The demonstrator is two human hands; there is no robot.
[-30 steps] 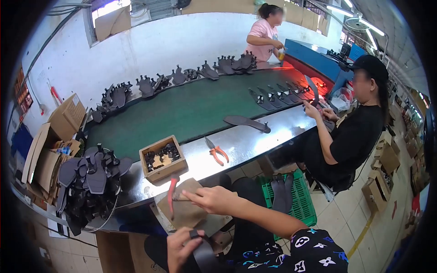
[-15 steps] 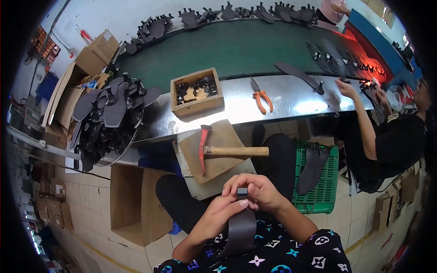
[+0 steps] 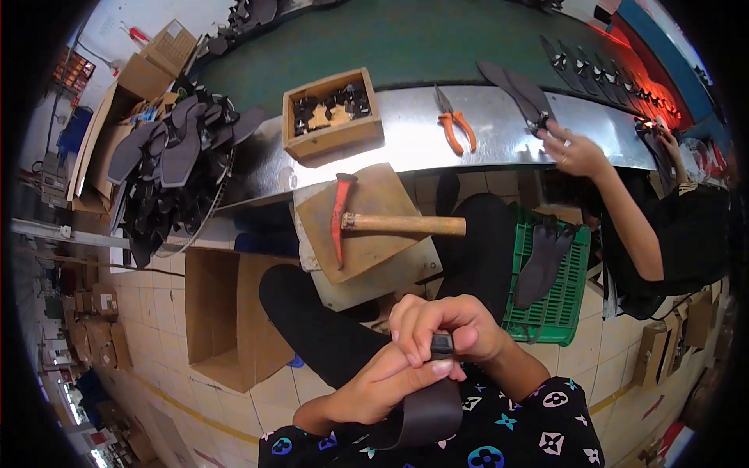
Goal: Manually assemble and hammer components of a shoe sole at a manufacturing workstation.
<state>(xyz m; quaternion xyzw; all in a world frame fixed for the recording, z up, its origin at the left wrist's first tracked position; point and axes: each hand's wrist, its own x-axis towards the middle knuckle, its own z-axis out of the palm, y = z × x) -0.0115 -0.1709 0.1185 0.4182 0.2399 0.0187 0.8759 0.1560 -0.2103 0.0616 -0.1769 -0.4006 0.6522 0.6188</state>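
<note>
Over my lap I hold a dark grey sandal sole in both hands, its lower part curving down toward my shirt. My left hand is closed around the sole, thumb near its upper end. My right hand has its fingers wrapped over that end, around a small glossy black piece. Much of the sole's upper end is hidden behind my fingers. Just beyond my hands lies a hammer with a red head and wooden handle, resting on a tan board.
A wooden box of small black parts and orange-handled pliers sit on the metal ledge. Sandals heap at left. A green crate holds soles at right. A co-worker's hand touches a sandal. A carton stands on the floor.
My hands and the sole have shifted slightly right and down in the picture, and the sole bends more. The co-worker's hand has come down onto the sandal on the ledge. The view has tilted downward.
</note>
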